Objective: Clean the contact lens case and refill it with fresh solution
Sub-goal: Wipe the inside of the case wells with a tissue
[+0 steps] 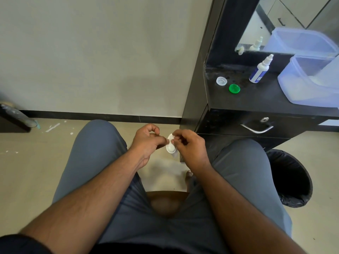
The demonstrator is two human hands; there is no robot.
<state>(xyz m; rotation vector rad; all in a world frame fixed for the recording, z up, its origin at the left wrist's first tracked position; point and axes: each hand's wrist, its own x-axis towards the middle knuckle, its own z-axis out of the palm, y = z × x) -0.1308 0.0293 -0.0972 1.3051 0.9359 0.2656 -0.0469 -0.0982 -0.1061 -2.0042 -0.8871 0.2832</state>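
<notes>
Case body (170, 146), white, both caps off, held over the lap between the knees, low centre of frame. Left hand (146, 140) pinches it from 9 o'clock with fingertips; right hand (189, 145) pinches it from 3 o'clock, fingers curled on the rim. What the wells hold cannot be told; too small.

Caps lie on the black counter (266, 99) at 2 o'clock from the hands: clear cap (221, 81) and green cap (234, 88), just beside each other, open sides up, seemingly dry. Solution bottle (259, 70) stands upright past them, nozzle cap on, well apart from the case.

Progress, judged: case opened, cleaning stage likely in hand; refill not begun since bottle sits untouched; recapping left.

Translucent tub (310, 83) at counter's right end, contents unclear. Black-lined bin (291, 178) on the floor at 4 o'clock; nothing visible in it.
</notes>
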